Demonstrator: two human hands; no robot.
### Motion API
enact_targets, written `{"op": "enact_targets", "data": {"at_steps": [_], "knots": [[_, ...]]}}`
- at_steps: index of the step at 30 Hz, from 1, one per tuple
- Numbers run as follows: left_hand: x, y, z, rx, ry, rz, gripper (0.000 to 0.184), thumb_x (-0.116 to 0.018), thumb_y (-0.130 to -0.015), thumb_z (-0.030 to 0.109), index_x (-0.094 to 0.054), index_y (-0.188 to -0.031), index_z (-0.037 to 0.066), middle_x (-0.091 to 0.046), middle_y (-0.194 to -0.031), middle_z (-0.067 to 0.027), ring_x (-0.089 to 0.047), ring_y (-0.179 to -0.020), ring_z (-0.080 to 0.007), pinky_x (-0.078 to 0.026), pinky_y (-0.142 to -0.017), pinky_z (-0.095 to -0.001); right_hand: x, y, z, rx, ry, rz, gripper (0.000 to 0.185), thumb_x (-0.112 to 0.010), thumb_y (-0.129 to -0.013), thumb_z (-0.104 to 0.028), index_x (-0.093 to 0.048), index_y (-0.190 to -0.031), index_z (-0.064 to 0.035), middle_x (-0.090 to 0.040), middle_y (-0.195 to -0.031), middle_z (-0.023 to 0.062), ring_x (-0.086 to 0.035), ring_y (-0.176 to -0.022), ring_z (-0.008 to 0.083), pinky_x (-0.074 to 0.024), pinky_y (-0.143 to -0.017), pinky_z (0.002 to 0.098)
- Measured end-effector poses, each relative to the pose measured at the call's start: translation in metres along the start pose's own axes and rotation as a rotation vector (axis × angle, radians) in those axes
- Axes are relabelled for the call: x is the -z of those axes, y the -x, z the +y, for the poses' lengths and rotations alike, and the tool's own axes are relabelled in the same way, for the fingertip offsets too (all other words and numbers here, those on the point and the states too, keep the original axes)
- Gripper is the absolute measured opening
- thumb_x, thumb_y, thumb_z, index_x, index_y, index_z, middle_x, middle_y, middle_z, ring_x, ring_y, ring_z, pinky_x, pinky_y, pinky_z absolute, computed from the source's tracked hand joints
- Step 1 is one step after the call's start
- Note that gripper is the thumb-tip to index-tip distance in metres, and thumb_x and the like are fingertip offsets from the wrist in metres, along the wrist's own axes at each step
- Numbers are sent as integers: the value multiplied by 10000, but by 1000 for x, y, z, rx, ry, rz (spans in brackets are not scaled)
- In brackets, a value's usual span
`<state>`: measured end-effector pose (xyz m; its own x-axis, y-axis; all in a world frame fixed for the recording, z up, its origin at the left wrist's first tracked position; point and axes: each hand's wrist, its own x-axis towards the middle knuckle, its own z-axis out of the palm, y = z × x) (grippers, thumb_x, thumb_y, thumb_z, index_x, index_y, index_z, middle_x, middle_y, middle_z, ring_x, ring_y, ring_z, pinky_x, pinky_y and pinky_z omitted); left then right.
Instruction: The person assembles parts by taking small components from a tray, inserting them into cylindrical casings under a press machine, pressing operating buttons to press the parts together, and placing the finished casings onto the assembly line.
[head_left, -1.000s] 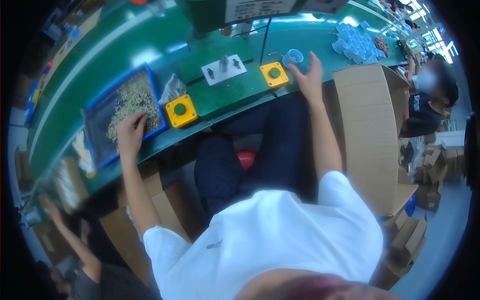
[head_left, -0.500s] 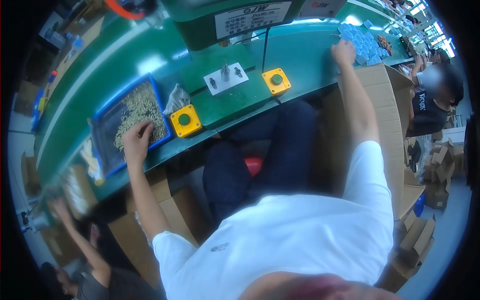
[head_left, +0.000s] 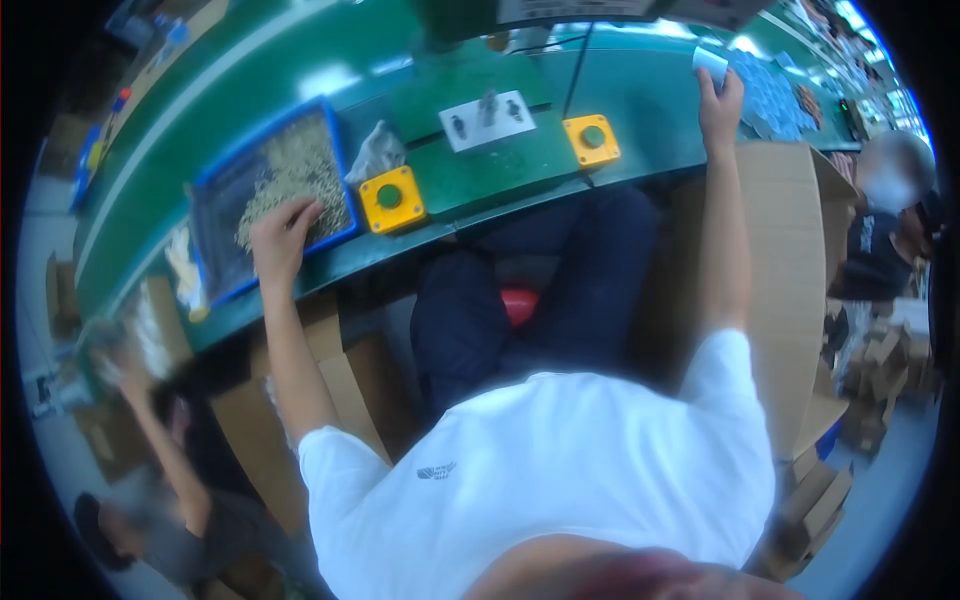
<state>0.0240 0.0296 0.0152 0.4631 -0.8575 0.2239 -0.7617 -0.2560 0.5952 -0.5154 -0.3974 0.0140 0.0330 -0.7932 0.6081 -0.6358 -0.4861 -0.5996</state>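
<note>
My left hand [head_left: 283,240] is over the near right part of a blue-rimmed tray [head_left: 352,190] that holds many small pale pieces [head_left: 295,170]. Its thumb and fingers are pinched together; whatever is between them is too small to make out. At the right, my right hand [head_left: 722,105] grips a light blue cup [head_left: 711,64] and holds it up, tilted, beside a group of similar blue cups [head_left: 768,98].
Between my hands are a green press base [head_left: 480,175] with a metal plate [head_left: 462,137] and two yellow button boxes [head_left: 393,200]. A cardboard box [head_left: 780,290] stands at the right. Co-workers sit at the lower left and far right.
My right hand went from a cup near the right button box to the cup group, and now holds a cup raised. My left hand stays over the tray, still pinched.
</note>
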Motion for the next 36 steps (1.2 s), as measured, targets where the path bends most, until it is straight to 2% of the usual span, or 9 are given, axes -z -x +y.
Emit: {"op": "enact_targets", "data": {"at_steps": [1,3,7,13,18,22,26,28,36], "knots": [[3,0,0,-18,-13,-13,190,-783,-920,137,-774,-1032,-16,-787,-901,-117,-721,-802,-115,-544,-746,-264,0,32,-62,-151,-598,-134,457,-800,-916,-238,-613,-1273,-22,-605,-1319,168,-585,-1259,313,-492,-1054,457],[4,0,-2,-7,-25,-4,183,-782,-915,137,-776,-1026,-7,-778,-897,-136,-730,-796,-154,-546,-743,-279,-23,85,-148,-27,-955,-169,558,-888,-843,-253,-622,-1278,-27,-654,-1235,98,-675,-1070,194,-549,-914,336],[-8,-2,-10,-28,8,19,170,-772,-907,136,-778,-1023,12,-760,-896,-177,-751,-796,-237,-552,-744,-313,-44,124,-246,367,-545,-122,637,-905,-795,-233,-589,-1318,-51,-650,-1219,109,-674,-1075,253,-552,-948,366],[-3,-1,-8,-72,-26,43,180,-740,-959,131,-774,-1088,9,-790,-923,-114,-726,-821,-120,-547,-766,-273,-72,132,-273,469,-353,-65,706,-911,-779,-241,-562,-1370,-74,-599,-1318,130,-623,-1185,323,-543,-982,377],[-2,-2,-9,-82,-58,37,195,-733,-968,150,-769,-1095,6,-789,-923,-112,-727,-822,-120,-549,-774,-276,-63,125,-286,411,-279,-188,674,-895,-792,-288,-585,-1351,-73,-599,-1320,140,-599,-1219,345,-534,-1000,401],[3,1,-6,7,10,-31,167,-738,-942,130,-762,-1061,14,-761,-925,-176,-735,-783,-267,-556,-782,-329,-45,132,-287,425,-209,-157,596,-857,-814,-272,-611,-1320,-74,-618,-1298,142,-615,-1157,345,-499,-1024,430],[-12,7,20,-130,90,141,167,-718,-976,147,-759,-1028,-6,-780,-941,-90,-727,-876,-154,-553,-783,-299,-38,161,-216,316,-224,11,355,-765,-857,-196,-687,-1176,-62,-713,-1101,120,-650,-1026,332,-472,-993,446],[-32,19,55,-399,260,188,97,-759,-870,71,-736,-946,15,-745,-953,-113,-716,-925,-285,-556,-813,-360,-36,173,-189,282,-121,9,284,-741,-868,-175,-709,-1123,-54,-734,-1031,107,-655,-1000,320,-477,-972,439],[-39,5,87,-685,-46,76,109,-776,-816,53,-714,-899,20,-718,-898,-105,-698,-932,-322,-559,-800,-406,-22,167,-176,292,-66,-153,167,-675,-922,-149,-736,-1023,-32,-751,-967,89,-657,-980,294,-483,-964,424]]}}
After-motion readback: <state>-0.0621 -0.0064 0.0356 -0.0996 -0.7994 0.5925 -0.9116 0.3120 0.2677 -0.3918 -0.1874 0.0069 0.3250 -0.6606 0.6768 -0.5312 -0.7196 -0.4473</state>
